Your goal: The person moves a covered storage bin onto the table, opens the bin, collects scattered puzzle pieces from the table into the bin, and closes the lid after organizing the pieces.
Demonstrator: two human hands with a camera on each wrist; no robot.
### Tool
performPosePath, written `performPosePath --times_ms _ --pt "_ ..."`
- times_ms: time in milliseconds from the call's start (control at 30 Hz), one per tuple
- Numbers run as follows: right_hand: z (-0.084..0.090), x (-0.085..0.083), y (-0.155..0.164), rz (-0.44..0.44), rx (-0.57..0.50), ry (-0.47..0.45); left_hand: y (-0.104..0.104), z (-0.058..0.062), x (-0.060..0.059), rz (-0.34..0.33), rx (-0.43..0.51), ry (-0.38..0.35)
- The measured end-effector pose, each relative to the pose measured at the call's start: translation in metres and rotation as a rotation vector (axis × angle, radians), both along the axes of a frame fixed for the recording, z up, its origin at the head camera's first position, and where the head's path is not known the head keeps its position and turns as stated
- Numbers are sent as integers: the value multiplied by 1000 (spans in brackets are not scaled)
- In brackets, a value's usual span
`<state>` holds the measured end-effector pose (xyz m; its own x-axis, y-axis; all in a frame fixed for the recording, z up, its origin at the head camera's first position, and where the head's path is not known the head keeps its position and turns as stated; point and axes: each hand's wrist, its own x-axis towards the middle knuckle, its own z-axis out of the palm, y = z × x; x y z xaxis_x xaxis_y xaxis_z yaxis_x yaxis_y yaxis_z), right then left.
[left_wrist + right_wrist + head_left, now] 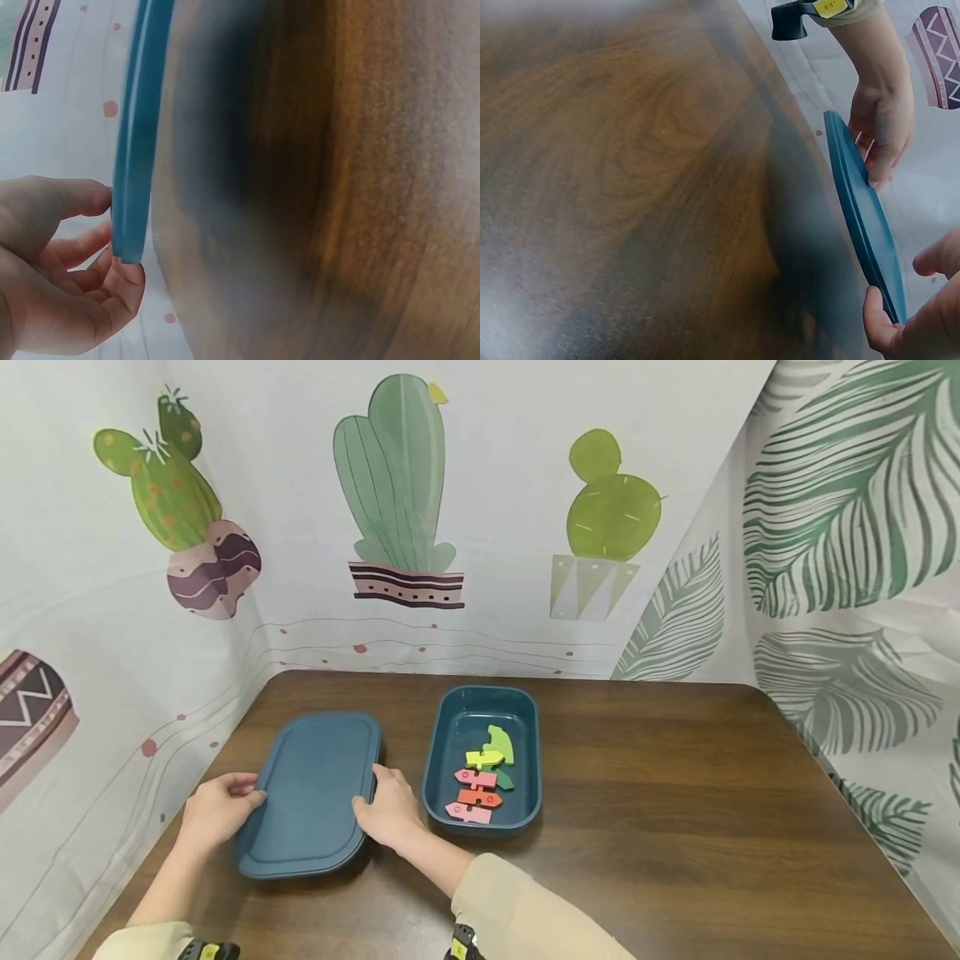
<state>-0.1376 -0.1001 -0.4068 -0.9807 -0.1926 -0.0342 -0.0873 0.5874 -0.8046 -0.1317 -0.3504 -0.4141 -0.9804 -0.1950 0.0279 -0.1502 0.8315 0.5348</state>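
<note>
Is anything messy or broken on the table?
Nothing looks broken or spilled. The flat dark teal plastic lid is off the dark teal rectangular box and held at its edges by the left hand and right hand. The coloured puzzle pieces lie inside the box.

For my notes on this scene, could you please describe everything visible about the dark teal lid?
The lid is a dark teal rounded rectangle, plastic by its look, with a raised rim around a flat top. It is thin in profile and held just above the wooden table, left of the matching open tray. The left hand grips its left edge and the right hand its right edge, fingers curled round the rim.
</note>
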Motion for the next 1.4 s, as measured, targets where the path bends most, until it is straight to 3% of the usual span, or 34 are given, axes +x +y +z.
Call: performPosePath --times_ms 233,500,667,1400 --pt "3 -6 2 -20 -93 65 2 7 0 33 15 41" --pt "7 -11 7 -34 -161 168 5 13 0 35 35 29" --pt "5 -16 10 -37 -205 144 8 19 -1 16 26 33" --pt "15 -28 41 -34 -197 34 35 39 -12 -43 52 71"
